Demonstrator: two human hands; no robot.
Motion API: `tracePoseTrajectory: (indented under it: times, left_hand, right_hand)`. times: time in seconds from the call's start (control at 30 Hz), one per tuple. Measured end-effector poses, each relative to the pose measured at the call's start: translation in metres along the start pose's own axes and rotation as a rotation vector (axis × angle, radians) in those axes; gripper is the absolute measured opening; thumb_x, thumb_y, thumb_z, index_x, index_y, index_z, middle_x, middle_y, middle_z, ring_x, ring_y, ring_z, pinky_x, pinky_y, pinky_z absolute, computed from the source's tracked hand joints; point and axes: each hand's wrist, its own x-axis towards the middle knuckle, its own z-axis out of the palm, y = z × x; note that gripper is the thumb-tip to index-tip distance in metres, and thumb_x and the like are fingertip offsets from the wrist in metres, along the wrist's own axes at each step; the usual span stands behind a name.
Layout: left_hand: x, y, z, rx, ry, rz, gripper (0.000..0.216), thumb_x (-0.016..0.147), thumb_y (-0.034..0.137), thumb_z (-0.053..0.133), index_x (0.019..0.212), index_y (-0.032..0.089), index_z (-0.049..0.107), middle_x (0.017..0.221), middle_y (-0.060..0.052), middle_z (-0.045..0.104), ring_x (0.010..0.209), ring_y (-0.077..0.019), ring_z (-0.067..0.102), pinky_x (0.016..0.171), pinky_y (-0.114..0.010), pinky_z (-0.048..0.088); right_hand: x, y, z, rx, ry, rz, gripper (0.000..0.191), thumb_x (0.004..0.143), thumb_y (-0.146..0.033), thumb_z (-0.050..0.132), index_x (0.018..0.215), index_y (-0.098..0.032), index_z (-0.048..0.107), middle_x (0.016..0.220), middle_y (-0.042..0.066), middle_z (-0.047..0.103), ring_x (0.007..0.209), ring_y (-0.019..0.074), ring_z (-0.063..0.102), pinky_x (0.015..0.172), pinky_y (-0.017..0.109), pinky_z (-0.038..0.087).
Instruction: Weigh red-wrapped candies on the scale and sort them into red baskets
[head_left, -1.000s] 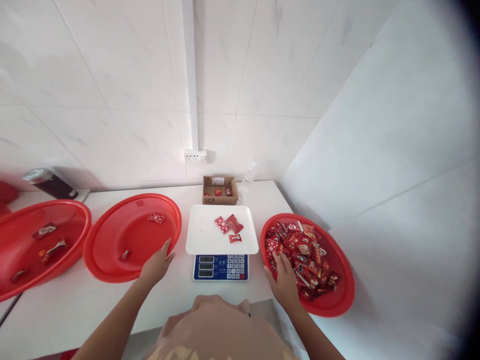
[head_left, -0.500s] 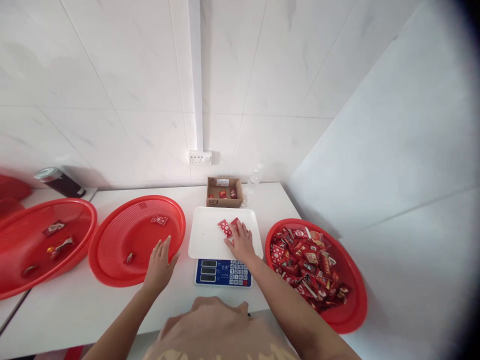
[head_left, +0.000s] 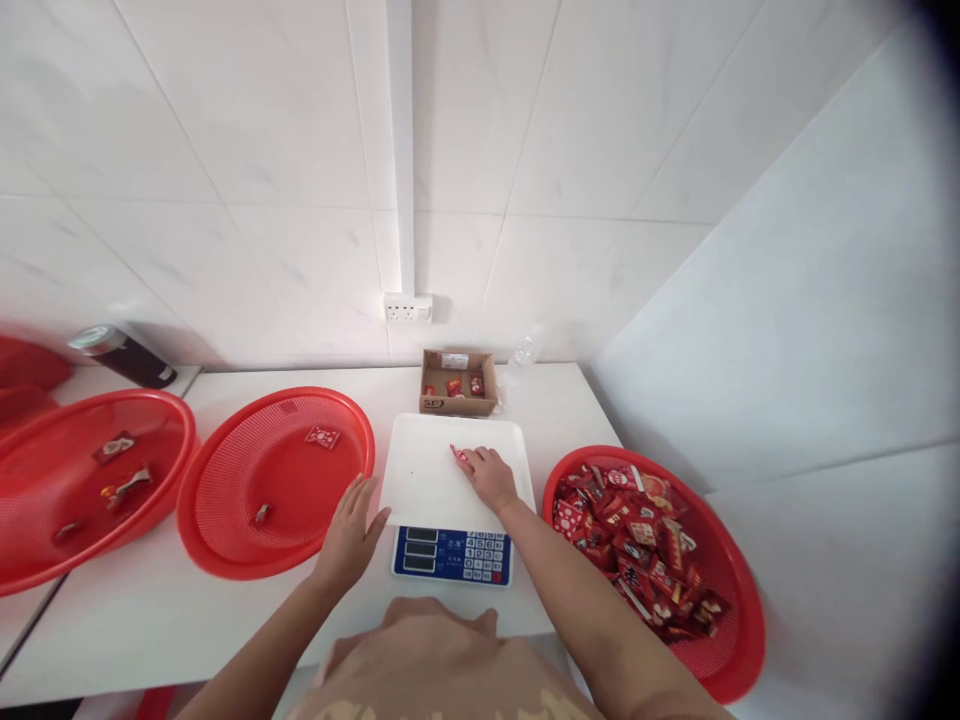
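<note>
Over the white pan (head_left: 420, 490) of a digital scale (head_left: 454, 555), my right hand (head_left: 491, 482) is closed around red-and-white candy packets (head_left: 459, 455). Only a small end of them sticks out past the fingertips, so how many there are is hidden. My left hand (head_left: 349, 530) holds nothing, its fingers stretched out and the thumb apart. It hovers between the pan's left edge and the rim of a red plastic basket (head_left: 217, 560). Inside that basket lie a red dotted packet (head_left: 322, 437) and a small wrapped piece (head_left: 261, 514).
At the right stands a red basket (head_left: 739, 670) heaped with red-wrapped sweets (head_left: 649, 550). Another red basket (head_left: 90, 400) at the left holds a few pieces. Behind the scale are a small cardboard box (head_left: 459, 405) and a clear plastic bottle (head_left: 525, 350). A dark flask (head_left: 127, 357) lies back left.
My right hand has gathered up the dotted packets that lay spread on the pan, its fingers now closed. My left hand has shifted right, towards the scale. The view has tilted slightly.
</note>
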Motion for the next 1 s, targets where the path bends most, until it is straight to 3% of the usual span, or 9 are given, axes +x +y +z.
tracePoseTrajectory:
  times: [0.17, 0.3, 0.37, 0.43, 0.57, 0.67, 0.77, 0.93, 1.0]
  left_hand:
    - [0.003, 0.027, 0.009, -0.311, -0.237, -0.063, 0.049, 0.085, 0.046, 0.041, 0.128, 0.022, 0.047, 0.120, -0.011, 0.060, 0.112, -0.0246, 0.055, 0.094, -0.040, 0.044]
    - [0.009, 0.057, 0.026, -0.565, -0.419, -0.185, 0.049, 0.079, 0.044, 0.050, 0.121, 0.019, 0.050, 0.105, -0.009, 0.062, 0.086, -0.0192, 0.061, 0.076, -0.032, 0.049]
    - [0.013, 0.069, 0.034, -0.625, -0.466, -0.226, 0.050, 0.077, 0.043, 0.052, 0.120, 0.018, 0.050, 0.106, -0.009, 0.059, 0.081, -0.0171, 0.060, 0.073, -0.030, 0.049]
    - [0.015, 0.075, 0.040, -0.661, -0.487, -0.235, 0.049, 0.077, 0.041, 0.053, 0.120, 0.018, 0.050, 0.108, -0.009, 0.057, 0.081, -0.0159, 0.058, 0.073, -0.029, 0.047]
    - [0.016, 0.072, 0.041, -0.714, -0.496, -0.285, 0.049, 0.074, 0.040, 0.055, 0.118, 0.021, 0.050, 0.109, -0.008, 0.056, 0.083, -0.0157, 0.056, 0.071, -0.027, 0.046]
    - [0.012, 0.064, 0.037, -0.673, -0.463, -0.288, 0.047, 0.073, 0.039, 0.056, 0.116, 0.019, 0.052, 0.105, -0.007, 0.057, 0.081, -0.0159, 0.056, 0.073, -0.028, 0.045]
    - [0.007, 0.058, 0.036, -0.646, -0.456, -0.283, 0.043, 0.072, 0.038, 0.056, 0.111, 0.020, 0.054, 0.100, -0.006, 0.059, 0.079, -0.0158, 0.057, 0.073, -0.028, 0.044]
    - [0.002, 0.059, 0.035, -0.663, -0.522, -0.220, 0.039, 0.074, 0.040, 0.056, 0.107, 0.018, 0.056, 0.083, -0.001, 0.059, 0.075, -0.0155, 0.055, 0.074, -0.029, 0.043]
    - [0.002, 0.061, 0.031, -0.687, -0.549, -0.229, 0.043, 0.074, 0.043, 0.057, 0.109, 0.017, 0.055, 0.087, -0.003, 0.060, 0.080, -0.0173, 0.056, 0.076, -0.030, 0.044]
  right_hand:
    - [0.006, 0.000, -0.004, 0.331, 0.141, 0.229, 0.043, 0.089, -0.051, 0.034, 0.073, -0.021, 0.060, 0.072, 0.002, 0.061, 0.071, 0.0159, 0.054, 0.069, 0.026, 0.040]
    - [0.011, -0.022, -0.013, 0.660, 0.340, 0.440, 0.047, 0.084, -0.060, 0.035, 0.066, -0.021, 0.053, 0.056, -0.002, 0.056, 0.056, 0.0131, 0.052, 0.060, 0.024, 0.039]
    - [0.012, -0.032, -0.018, 0.768, 0.358, 0.489, 0.048, 0.083, -0.062, 0.035, 0.067, -0.021, 0.053, 0.052, -0.003, 0.053, 0.049, 0.0117, 0.048, 0.053, 0.023, 0.038]
    - [0.007, -0.035, -0.024, 0.836, 0.277, 0.511, 0.048, 0.082, -0.063, 0.036, 0.067, -0.020, 0.053, 0.047, -0.004, 0.050, 0.042, 0.0105, 0.043, 0.046, 0.023, 0.034]
    - [-0.021, -0.022, -0.027, 0.672, 0.023, 0.418, 0.043, 0.082, -0.055, 0.043, 0.063, -0.019, 0.055, 0.049, -0.002, 0.051, 0.046, 0.0113, 0.048, 0.048, 0.023, 0.036]
    - [-0.045, -0.013, -0.021, 0.386, 0.042, 0.336, 0.035, 0.083, -0.045, 0.048, 0.067, -0.018, 0.063, 0.076, 0.005, 0.061, 0.069, 0.0140, 0.057, 0.063, 0.024, 0.041]
    - [-0.055, -0.015, -0.012, 0.278, 0.029, 0.320, 0.029, 0.084, -0.042, 0.048, 0.078, -0.020, 0.066, 0.097, 0.007, 0.059, 0.079, 0.0142, 0.058, 0.069, 0.025, 0.041]
    - [-0.050, -0.022, -0.010, 0.290, -0.012, 0.303, 0.026, 0.082, -0.041, 0.051, 0.075, -0.020, 0.064, 0.086, 0.005, 0.059, 0.076, 0.0148, 0.057, 0.069, 0.026, 0.041]
    - [-0.047, -0.024, -0.015, 0.371, 0.001, 0.333, 0.026, 0.081, -0.040, 0.052, 0.069, -0.019, 0.061, 0.074, 0.003, 0.060, 0.071, 0.0151, 0.057, 0.067, 0.026, 0.041]
